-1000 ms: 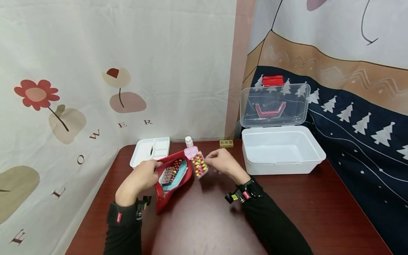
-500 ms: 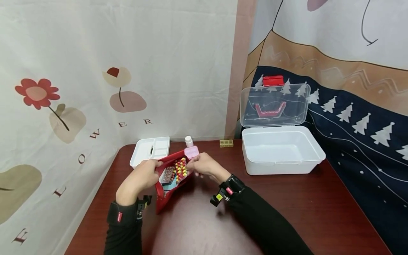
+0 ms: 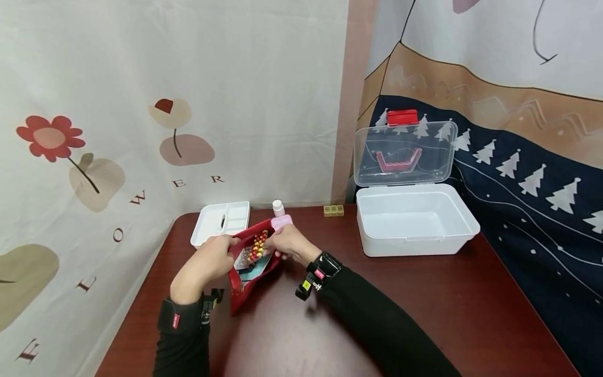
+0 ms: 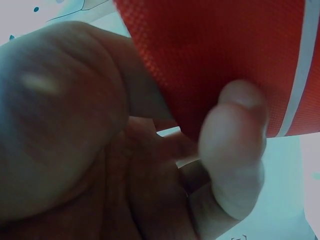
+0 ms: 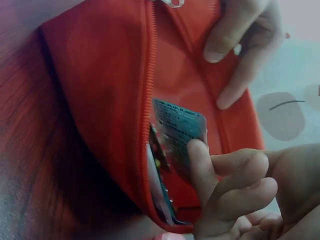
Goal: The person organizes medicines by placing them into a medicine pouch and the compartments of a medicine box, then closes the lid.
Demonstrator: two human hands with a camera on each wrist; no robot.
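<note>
A red zip pouch [image 3: 241, 299] stands unzipped on the table, its mouth spread. My left hand [image 3: 207, 266] grips its left edge; in the left wrist view the fingers curl against the red fabric [image 4: 200, 45]. With thumb and fingers my right hand [image 3: 291, 243] pinches a blister pack of red and yellow capsules [image 3: 257, 247], which is inside the pouch's mouth. The right wrist view shows the pack's printed foil back [image 5: 182, 122]. Below it in the pouch lie a light-blue flat item [image 3: 258, 268] and another blister pack [image 3: 244, 257], partly covered.
A white box [image 3: 414, 243] with its clear lid [image 3: 367, 152] raised stands at the right. Behind the pouch are a white compartment tray [image 3: 203, 228], a white bottle [image 3: 278, 208], a pink case [image 3: 281, 221] and a small yellow compartment box [image 3: 333, 210].
My right hand has moved left, carrying the capsule blister pack from beside the pouch into its mouth. The left hand keeps its grip on the pouch's edge.
</note>
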